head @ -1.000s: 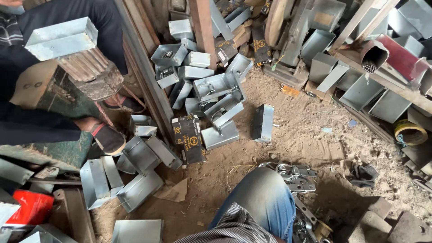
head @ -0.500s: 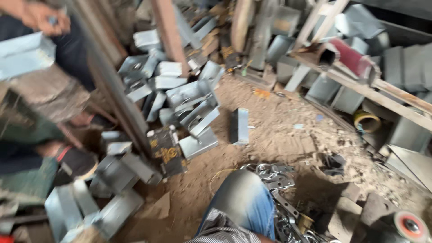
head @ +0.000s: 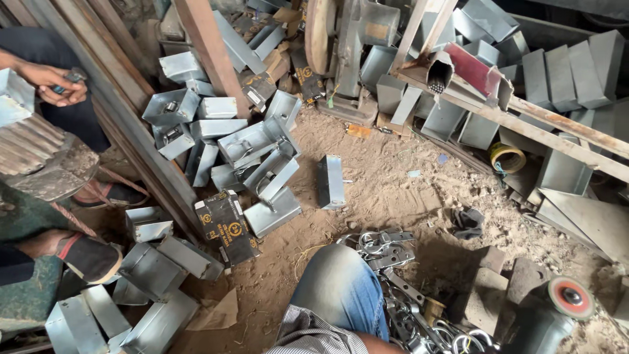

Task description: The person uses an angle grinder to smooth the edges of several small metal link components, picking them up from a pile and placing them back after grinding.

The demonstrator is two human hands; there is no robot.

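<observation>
Landmark: the lone grey sheet-metal box (head: 331, 180) standing on edge on the sandy floor.

Far to its left, a co-worker's hand (head: 56, 82) is pinched closed around a small dark object, close beside a grey folded metal piece (head: 13, 98) at the frame edge. It is probably held there for fitting. Below that, a sandalled foot (head: 88, 257) rests among more flat boxes.

Nearer the landmark's left, rusty steel bars (head: 141, 154) lean diagonally, and a heap of open grey metal boxes (head: 255, 141) lies tumbled against them, seemingly tossed aside as finished stock. A black cardboard carton with yellow print (head: 226, 226) lies at the foot of that heap.

Just below the landmark, a blue-jeaned knee (head: 341, 288) juts in. A pile of shiny metal clasps (head: 386, 246) lies touching it on its right, likely kept within easy reach.

The wearer's own hands are out of view, so their grip cannot be told.

To the landmark's right lies a yellow tape roll (head: 508, 157). Lower right is a grinder with a red disc (head: 570, 296).
</observation>
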